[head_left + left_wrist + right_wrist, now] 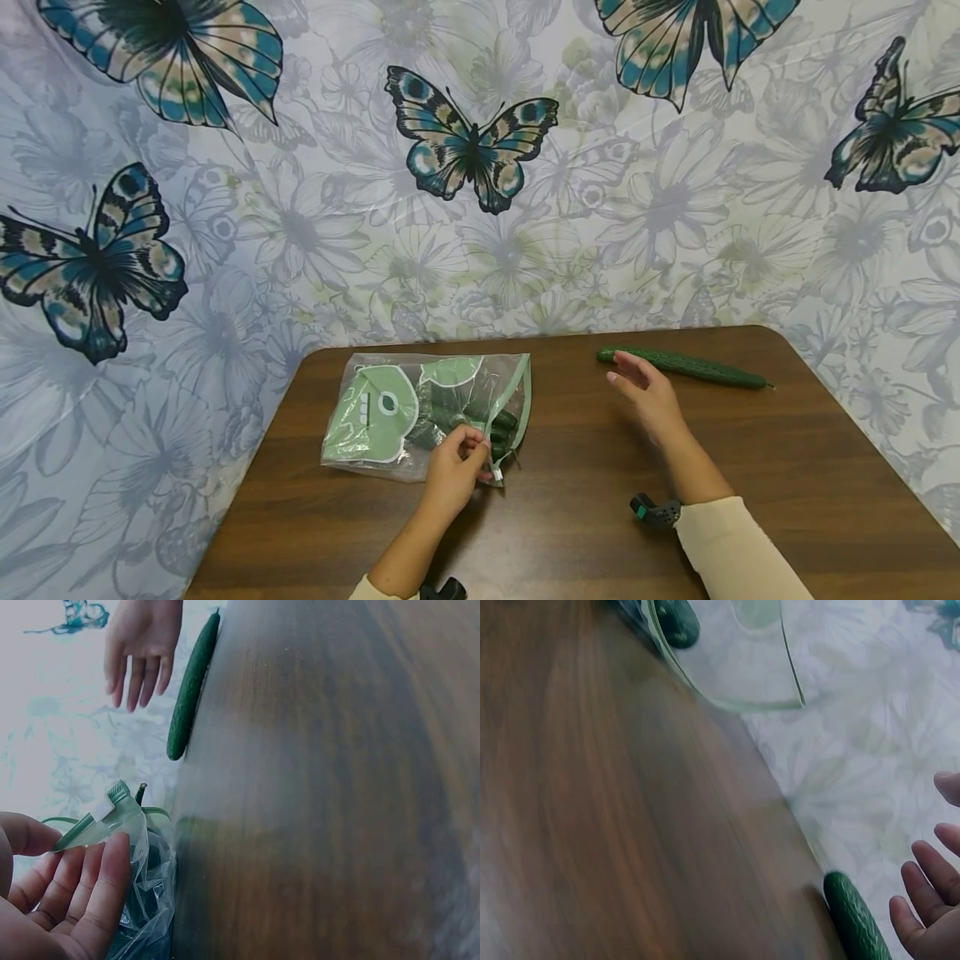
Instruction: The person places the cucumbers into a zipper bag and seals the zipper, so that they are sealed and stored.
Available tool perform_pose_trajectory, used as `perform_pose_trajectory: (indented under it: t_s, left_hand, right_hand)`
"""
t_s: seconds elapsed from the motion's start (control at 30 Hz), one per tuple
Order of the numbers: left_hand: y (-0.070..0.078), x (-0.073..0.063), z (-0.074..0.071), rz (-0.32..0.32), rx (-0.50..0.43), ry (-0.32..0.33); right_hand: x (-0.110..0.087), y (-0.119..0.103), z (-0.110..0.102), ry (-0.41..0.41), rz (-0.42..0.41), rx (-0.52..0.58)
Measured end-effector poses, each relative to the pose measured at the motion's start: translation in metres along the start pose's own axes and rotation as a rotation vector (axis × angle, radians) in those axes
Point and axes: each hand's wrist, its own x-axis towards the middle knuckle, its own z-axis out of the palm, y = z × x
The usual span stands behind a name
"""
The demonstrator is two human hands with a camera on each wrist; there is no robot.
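A clear zip bag (pixel 457 371) with green printing lies on the table, its open mouth toward the right. Dark green cucumbers (pixel 504 421) show inside it near the mouth. My left hand (pixel 452 468) pinches the near corner of the bag's green zip edge (pixel 84 829) between thumb and fingers, beside the white slider. A single cucumber (pixel 697 367) lies by the back edge of the table at the right. My right hand (pixel 651 400) is held near that cucumber's left end, fingers apart and holding nothing. In the right wrist view a gap shows between the fingertips (pixel 900 904) and the cucumber.
The brown wooden table (pixel 570 517) has rounded back corners. Behind it hangs a cloth (pixel 667 208) printed with butterflies and flowers. A dark strap with a small device (pixel 656 512) is on my right wrist.
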Motion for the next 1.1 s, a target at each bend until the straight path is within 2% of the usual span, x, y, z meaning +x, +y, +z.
perform_pose_trajectory:
  t_s: [0.3, 0.6, 0.8, 1.1]
  left_hand:
    - [-0.001, 0.001, 0.000, -0.002, 0.001, 0.002]
    - [0.000, 0.001, -0.001, 0.001, -0.012, -0.006]
    - [0.003, 0.000, -0.001, 0.007, -0.010, -0.005]
    - [0.000, 0.001, 0.000, 0.002, -0.006, -0.002]
  right_hand:
    - [0.003, 0.014, -0.026, 0.069, 0.023, -0.016]
    - [0.001, 0.024, -0.053, 0.141, 0.082, -0.098]
    - [-0.003, 0.028, -0.070, 0.211, 0.117, -0.106]
    - [-0.011, 0.034, -0.096, 0.305, 0.164, -0.101]
